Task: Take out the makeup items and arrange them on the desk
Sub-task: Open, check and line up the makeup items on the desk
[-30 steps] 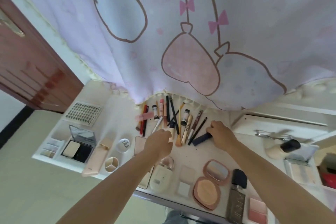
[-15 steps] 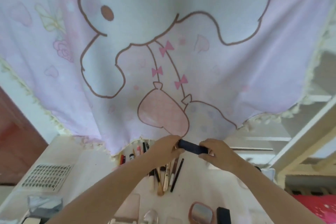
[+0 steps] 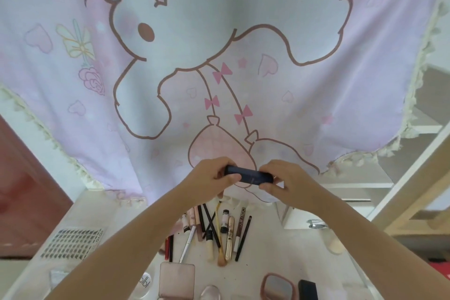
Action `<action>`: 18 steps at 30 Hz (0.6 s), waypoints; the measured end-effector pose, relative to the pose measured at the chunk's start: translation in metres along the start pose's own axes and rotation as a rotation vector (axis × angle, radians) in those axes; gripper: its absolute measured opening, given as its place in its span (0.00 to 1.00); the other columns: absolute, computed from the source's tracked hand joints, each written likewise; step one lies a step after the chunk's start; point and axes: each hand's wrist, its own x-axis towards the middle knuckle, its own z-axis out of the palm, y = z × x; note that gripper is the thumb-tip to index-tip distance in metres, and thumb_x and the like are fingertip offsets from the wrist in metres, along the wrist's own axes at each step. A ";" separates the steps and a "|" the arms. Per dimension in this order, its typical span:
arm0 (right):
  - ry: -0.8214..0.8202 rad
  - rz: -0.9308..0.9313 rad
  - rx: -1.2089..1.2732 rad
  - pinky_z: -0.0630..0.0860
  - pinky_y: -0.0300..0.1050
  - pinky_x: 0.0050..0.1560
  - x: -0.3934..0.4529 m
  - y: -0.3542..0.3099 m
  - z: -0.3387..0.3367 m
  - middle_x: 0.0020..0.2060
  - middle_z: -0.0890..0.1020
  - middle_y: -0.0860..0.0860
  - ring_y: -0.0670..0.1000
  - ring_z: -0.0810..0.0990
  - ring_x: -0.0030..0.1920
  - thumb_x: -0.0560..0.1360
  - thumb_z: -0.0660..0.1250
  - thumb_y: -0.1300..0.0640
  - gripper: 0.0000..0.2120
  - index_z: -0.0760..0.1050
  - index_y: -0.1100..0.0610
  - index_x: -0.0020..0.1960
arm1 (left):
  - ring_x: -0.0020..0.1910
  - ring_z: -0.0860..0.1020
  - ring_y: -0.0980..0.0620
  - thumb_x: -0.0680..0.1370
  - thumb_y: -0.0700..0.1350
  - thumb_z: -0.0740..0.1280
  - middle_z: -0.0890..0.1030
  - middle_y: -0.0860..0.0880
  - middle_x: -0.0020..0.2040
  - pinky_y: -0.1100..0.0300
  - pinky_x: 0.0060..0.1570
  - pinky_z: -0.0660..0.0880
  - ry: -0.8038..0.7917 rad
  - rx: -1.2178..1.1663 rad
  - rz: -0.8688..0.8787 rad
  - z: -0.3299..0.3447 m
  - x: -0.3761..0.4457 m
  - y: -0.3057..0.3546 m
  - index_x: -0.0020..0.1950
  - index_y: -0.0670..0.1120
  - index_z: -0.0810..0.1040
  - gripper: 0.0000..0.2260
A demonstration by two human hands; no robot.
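A dark navy oblong case [image 3: 248, 174] is held up in front of me, lying sideways above the white desk [image 3: 275, 265]. My left hand [image 3: 214, 178] grips its left end and my right hand [image 3: 283, 178] pinches its right end. Below them a row of pens, brushes and tubes [image 3: 219, 234] lies on the desk. Nearer me lie a pink square compact [image 3: 176, 280], an open round mirror compact [image 3: 278, 290] and a black bottle cap [image 3: 308, 296].
A pink cartoon curtain [image 3: 219, 56] with a tasselled hem hangs behind the desk. A sheet of false lashes [image 3: 73, 242] lies at the left. A white box [image 3: 299, 218] and a sponge [image 3: 334, 243] sit at the right. A wooden frame [image 3: 414, 190] stands further right.
My right hand picked the navy case off the desk and my left hand joined it. Both lifted it up. The camera tilted upward, so less of the desk shows.
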 end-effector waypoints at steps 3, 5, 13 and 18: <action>-0.094 0.065 0.069 0.72 0.35 0.45 -0.001 -0.004 0.003 0.41 0.74 0.48 0.47 0.72 0.41 0.75 0.63 0.57 0.05 0.73 0.55 0.50 | 0.25 0.73 0.67 0.78 0.44 0.61 0.74 0.57 0.33 0.74 0.34 0.72 -0.023 -0.016 -0.022 0.004 -0.006 -0.005 0.41 0.57 0.68 0.09; -0.178 0.086 0.089 0.71 0.35 0.45 -0.003 -0.006 0.005 0.42 0.74 0.48 0.47 0.72 0.41 0.76 0.61 0.57 0.03 0.69 0.52 0.49 | 0.25 0.73 0.67 0.79 0.45 0.61 0.74 0.57 0.34 0.72 0.35 0.73 -0.053 -0.013 -0.026 0.007 -0.009 -0.007 0.42 0.58 0.67 0.09; -0.178 0.245 0.180 0.69 0.27 0.36 -0.023 0.019 -0.018 0.33 0.74 0.43 0.38 0.75 0.30 0.75 0.62 0.60 0.10 0.67 0.46 0.41 | 0.23 0.74 0.64 0.78 0.39 0.61 0.75 0.52 0.32 0.73 0.28 0.72 0.102 -0.228 -0.149 0.002 -0.016 -0.021 0.42 0.53 0.71 0.09; -0.127 0.210 0.206 0.70 0.25 0.38 -0.028 0.021 -0.008 0.36 0.73 0.41 0.40 0.72 0.35 0.75 0.63 0.62 0.06 0.70 0.51 0.47 | 0.23 0.74 0.63 0.79 0.39 0.60 0.76 0.51 0.32 0.73 0.29 0.72 0.045 -0.373 -0.171 0.030 -0.010 -0.017 0.44 0.51 0.73 0.08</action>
